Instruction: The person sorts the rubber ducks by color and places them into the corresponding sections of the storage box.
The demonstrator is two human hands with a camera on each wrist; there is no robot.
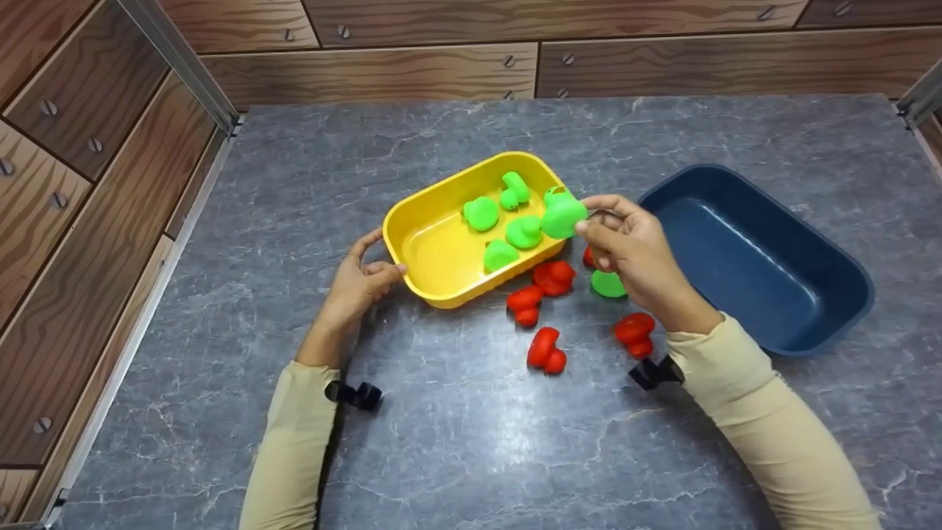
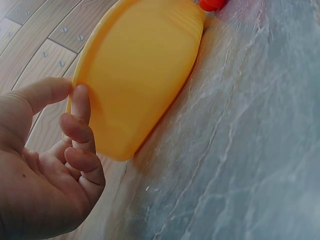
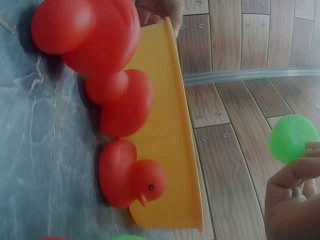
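Tabletop, grey with marble veining (image 1: 456, 449), head view: runs back to wood-plank-patterned walls (image 1: 412, 73). Wide stretches of it beyond and left of yellow rounded-rectangular plastic tub (image 1: 391, 221). Gap between that and dark blue rounded-rectangular plastic tub (image 1: 758, 250) partly taken up by right hand (image 1: 625, 239). Along yellow tub's near edge and below: glossy red toy ducks (image 1: 546, 351), plus one green duck on the table (image 1: 609, 284), part hidden. Four bright green toy ducks (image 1: 480, 213) inside yellow tub. Right forearm angles in past blue tub's near rim; fingertips pinch another green duck (image 1: 564, 216), seen across yellow tub's right end. Left hand (image 1: 357, 283) grips the opposite end.

Left wrist view: thumb and finger meet at yellow rim, other fingers bent; tabletop spreads right.

Right wrist view: held green duck up above yellow rim, apart from it, fingers narrow on it. Three red ducks lined beside tub's outer wall; left hand at far end.
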